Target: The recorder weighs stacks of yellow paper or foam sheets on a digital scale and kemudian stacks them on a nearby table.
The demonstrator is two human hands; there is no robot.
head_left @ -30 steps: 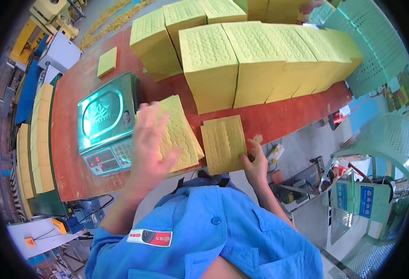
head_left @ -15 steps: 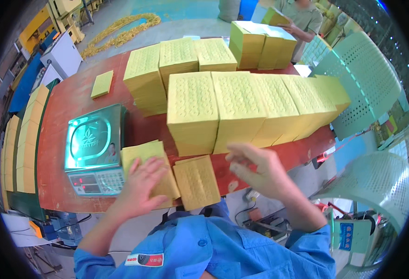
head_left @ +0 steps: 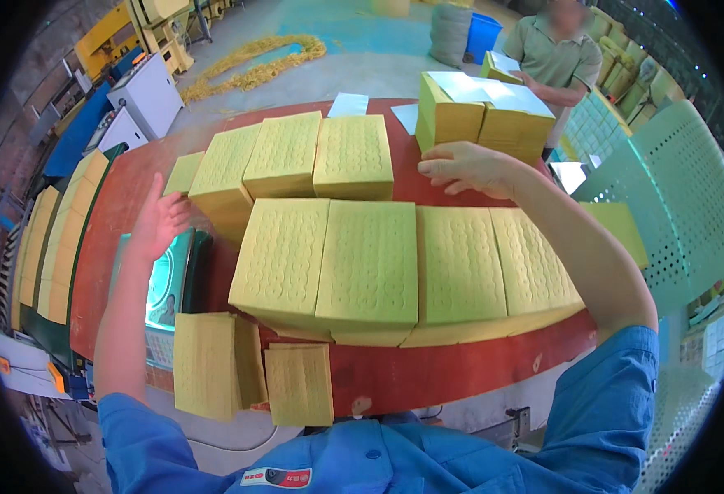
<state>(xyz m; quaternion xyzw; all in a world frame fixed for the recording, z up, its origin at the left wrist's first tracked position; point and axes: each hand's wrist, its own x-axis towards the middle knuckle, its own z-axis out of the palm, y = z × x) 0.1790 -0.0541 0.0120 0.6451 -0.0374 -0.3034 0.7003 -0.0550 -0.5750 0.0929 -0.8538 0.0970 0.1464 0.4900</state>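
Note:
Stretched forward over the scale (head_left: 158,284), my left hand (head_left: 162,221) has its fingers apart and holds nothing. The small yellow stack (head_left: 182,174) lies just beyond its fingertips. Above the table, behind the front row of tall embossed yellow paper stacks (head_left: 370,247), my right hand (head_left: 471,170) is loosely open with nothing in it. It is nearest the back row's right-hand stack (head_left: 354,152) and the pale-topped stacks (head_left: 514,128). Close to me, a leaning bundle of yellow paper (head_left: 205,362) and a smaller bundle (head_left: 300,384) sit at the near edge. My left forearm hides part of the scale.
Across the red table (head_left: 453,375), a person (head_left: 551,62) handles a yellow bundle. A green perforated chair back (head_left: 667,189) stands at the right. Rows of yellow stacks (head_left: 70,239) line the left side. Pale sheets (head_left: 348,104) lie at the far edge.
My left hand has left the near bundle and reached forward over the scale. My right hand has gone forward past the front row. The view has shifted, showing more of the far side.

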